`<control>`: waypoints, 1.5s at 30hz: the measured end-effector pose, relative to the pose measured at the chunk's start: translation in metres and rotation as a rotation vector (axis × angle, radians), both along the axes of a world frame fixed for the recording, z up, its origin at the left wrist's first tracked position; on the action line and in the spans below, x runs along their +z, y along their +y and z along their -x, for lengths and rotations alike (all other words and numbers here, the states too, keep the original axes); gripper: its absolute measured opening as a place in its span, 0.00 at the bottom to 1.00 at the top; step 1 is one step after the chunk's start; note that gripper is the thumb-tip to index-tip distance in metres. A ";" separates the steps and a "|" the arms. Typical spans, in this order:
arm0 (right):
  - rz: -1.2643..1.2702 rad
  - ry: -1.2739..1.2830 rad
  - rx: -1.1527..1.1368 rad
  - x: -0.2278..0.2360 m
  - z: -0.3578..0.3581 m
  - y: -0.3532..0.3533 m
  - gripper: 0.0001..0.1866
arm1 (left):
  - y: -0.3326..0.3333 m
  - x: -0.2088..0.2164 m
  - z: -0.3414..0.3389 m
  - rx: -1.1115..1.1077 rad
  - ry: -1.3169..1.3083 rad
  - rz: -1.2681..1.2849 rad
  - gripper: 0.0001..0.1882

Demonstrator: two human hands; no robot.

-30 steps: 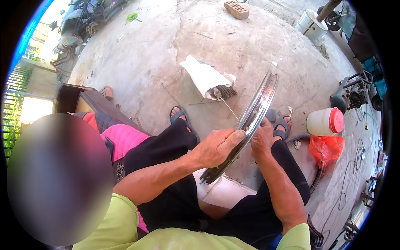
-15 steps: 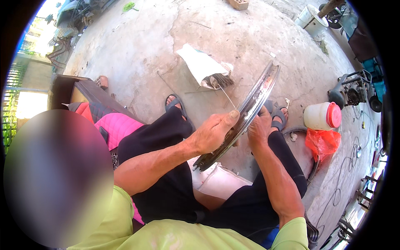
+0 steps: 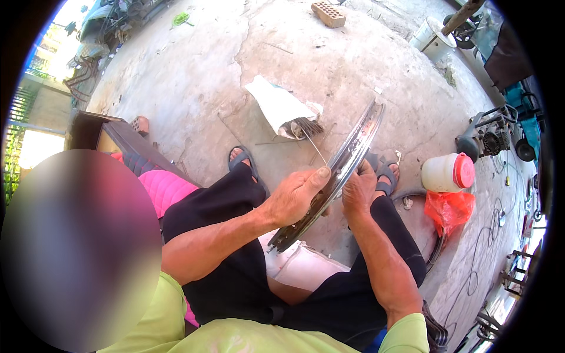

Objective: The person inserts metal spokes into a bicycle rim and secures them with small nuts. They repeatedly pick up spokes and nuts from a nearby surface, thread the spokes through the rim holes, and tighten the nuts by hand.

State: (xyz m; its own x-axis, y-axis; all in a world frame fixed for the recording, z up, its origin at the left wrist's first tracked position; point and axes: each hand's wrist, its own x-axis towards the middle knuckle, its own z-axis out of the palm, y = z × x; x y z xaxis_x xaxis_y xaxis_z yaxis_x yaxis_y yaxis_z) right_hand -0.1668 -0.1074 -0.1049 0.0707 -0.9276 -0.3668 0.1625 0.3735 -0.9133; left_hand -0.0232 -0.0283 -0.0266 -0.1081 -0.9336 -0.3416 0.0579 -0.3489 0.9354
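Here, holds a bare rim point(image 3: 353, 154) aslant in front of the body, above the lap, with the far end leaning away to the right and the near end pointing back between the thighs. Clasps it from the left with the left hand point(image 3: 297, 199), laying the thumb against the metal partway along and bending the fingers beneath, with a fingertip showing past the lower edge. Sets the right hand point(image 3: 359, 191) close against the opposite side, with the fingers curled and raised toward the metal. Cannot tell the exact pinch of the right fingertips, partly hidden there.

Has a thin rod point(image 3: 316, 147) slanting out from beside the left thumb toward the mouth of a white bag point(image 3: 276, 103) on the ground ahead; cannot tell whether touching it or merely overlapping in view. Shows dark rods point(image 3: 306, 127) bunched in that mouth.

Sits with knees apart, in black trousers point(image 3: 220, 209) and grey sandals point(image 3: 385, 186). Has a red-lidded jar point(image 3: 438, 172) off to the right, just beside a crumpled red bag point(image 3: 448, 209); farther ahead, a brick point(image 3: 328, 15); to the left, pink cloth point(image 3: 168, 189) near a brown box point(image 3: 138, 145).
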 end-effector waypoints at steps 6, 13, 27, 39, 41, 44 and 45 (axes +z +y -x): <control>0.017 0.038 0.000 0.000 0.000 0.000 0.13 | -0.001 -0.001 0.003 0.005 0.024 -0.026 0.31; 0.040 0.145 0.021 0.004 0.000 0.000 0.13 | 0.000 -0.007 0.003 0.026 0.038 0.011 0.30; 0.030 0.047 0.010 0.005 -0.002 -0.006 0.14 | 0.000 -0.013 0.006 0.020 0.087 0.002 0.31; 0.031 -0.025 0.082 0.005 -0.001 0.002 0.13 | -0.011 0.007 0.008 -0.006 0.343 -0.067 0.19; -0.052 -0.037 0.109 0.021 -0.004 0.005 0.14 | -0.012 0.002 0.007 0.006 0.433 -0.116 0.18; -0.038 -0.210 0.198 0.021 0.003 0.005 0.17 | -0.008 0.007 0.010 0.005 0.374 -0.086 0.19; -0.058 -0.373 0.252 0.021 0.009 0.004 0.17 | -0.008 0.005 0.009 0.001 0.376 -0.078 0.19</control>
